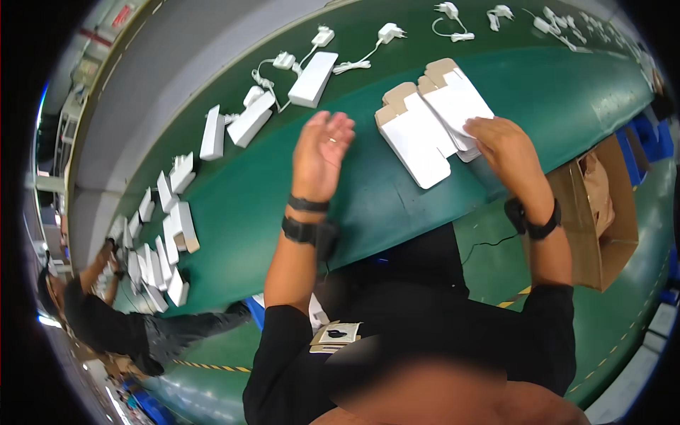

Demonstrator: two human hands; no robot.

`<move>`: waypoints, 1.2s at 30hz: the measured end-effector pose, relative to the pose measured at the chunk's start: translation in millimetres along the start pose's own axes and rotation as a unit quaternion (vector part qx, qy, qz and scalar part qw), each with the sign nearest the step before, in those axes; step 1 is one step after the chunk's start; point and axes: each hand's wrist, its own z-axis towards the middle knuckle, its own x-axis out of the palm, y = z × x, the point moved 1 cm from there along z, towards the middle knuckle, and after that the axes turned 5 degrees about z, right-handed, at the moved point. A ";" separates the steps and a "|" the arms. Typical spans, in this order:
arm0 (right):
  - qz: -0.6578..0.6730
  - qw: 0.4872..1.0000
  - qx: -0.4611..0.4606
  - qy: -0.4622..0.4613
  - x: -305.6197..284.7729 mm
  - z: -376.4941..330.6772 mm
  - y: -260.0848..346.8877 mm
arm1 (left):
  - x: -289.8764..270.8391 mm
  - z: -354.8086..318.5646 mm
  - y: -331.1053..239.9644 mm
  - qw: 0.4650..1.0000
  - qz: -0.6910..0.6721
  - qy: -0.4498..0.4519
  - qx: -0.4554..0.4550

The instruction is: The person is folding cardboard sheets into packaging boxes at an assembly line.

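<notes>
My right hand [506, 152] is at the near right edge of a small stack of flat white cartons [457, 103], its fingers bent over that edge and gripping it. Overlapping the stack on its left lies another flat white carton [418, 145] with brown inner flaps showing at its far end. My left hand [323, 152] is held above the green table, palm turned inward, fingers slightly curled and apart from the thumb, with nothing in it. Beyond it stands an upright white box [312, 79]; a second white box [251, 120] is to its left.
White plug chargers with cables [386, 35] lie along the far green belt [418, 53]. Several white boxes [163, 262] crowd the left end, where another person [106, 319] works. A brown cardboard box [567, 212] stands at the right, beside a blue bin [641, 142].
</notes>
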 end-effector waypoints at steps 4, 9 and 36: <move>0.048 0.982 -0.067 -0.167 13.4 -2.8 99.8 | 37.7 -83.3 15.0 0.987 0.010 0.143 -0.067; 0.181 0.972 -0.097 -0.112 34.5 -11.4 176.3 | 42.3 -112.8 14.8 0.983 -0.033 0.173 -0.055; 0.548 0.818 0.092 -0.150 60.0 -9.3 124.9 | 41.4 -129.2 33.2 0.969 0.175 0.172 0.036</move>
